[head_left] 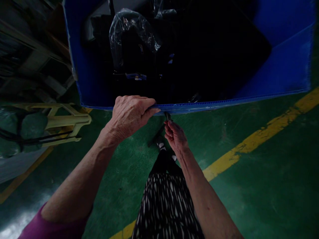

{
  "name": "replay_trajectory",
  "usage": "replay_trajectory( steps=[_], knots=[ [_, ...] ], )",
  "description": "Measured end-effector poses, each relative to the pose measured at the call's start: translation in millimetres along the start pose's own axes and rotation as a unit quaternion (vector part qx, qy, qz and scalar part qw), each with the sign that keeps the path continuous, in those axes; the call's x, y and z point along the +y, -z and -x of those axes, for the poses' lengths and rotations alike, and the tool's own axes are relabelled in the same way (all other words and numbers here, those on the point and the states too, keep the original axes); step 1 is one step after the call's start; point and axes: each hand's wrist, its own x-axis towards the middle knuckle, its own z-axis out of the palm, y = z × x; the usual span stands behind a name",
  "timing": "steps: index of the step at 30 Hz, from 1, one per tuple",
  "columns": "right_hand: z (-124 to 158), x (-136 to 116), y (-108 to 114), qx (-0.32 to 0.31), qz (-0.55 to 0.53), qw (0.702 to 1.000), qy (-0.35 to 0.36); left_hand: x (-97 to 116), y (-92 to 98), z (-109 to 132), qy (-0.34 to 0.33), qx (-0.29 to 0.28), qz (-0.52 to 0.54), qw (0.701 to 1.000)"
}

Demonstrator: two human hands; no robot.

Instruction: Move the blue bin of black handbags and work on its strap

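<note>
My left hand (131, 114) is closed over the near rim of a large blue corrugated plastic bin (281, 69), fingers curled onto its edge. Just right of it and lower, my right hand (175, 134) pinches a small dark rod-like part (167, 116) right below the bin's rim. Inside the bin lie dark parts, some wrapped in a clear plastic bag (129, 30); most of the contents are lost in shadow.
The floor is green with a yellow painted line (261, 136) running diagonally at the right. A pale yellow-green frame with dark cables (62, 122) stands at the left. My patterned trousers and shoes (164, 186) are below the hands.
</note>
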Motion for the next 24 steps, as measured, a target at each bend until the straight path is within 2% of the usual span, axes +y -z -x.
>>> replay_trajectory(
  steps=[6, 19, 24],
  knots=[
    [-4.0, 1.2, -4.9, -0.013, -0.008, 1.000, -0.002, 1.1, 1.6, -0.2, -0.003, -0.008, -0.022, 1.000],
    [-4.7, 6.5, -6.5, -0.022, -0.056, 0.998, -0.007, 2.9, 0.3, 2.9, -0.007, -0.012, -0.004, 1.000],
    [-4.2, 3.7, -15.7, 0.000, -0.059, 0.998, -0.006, 3.4, 0.2, 4.1, -0.008, -0.023, 0.002, 1.000]
  ],
)
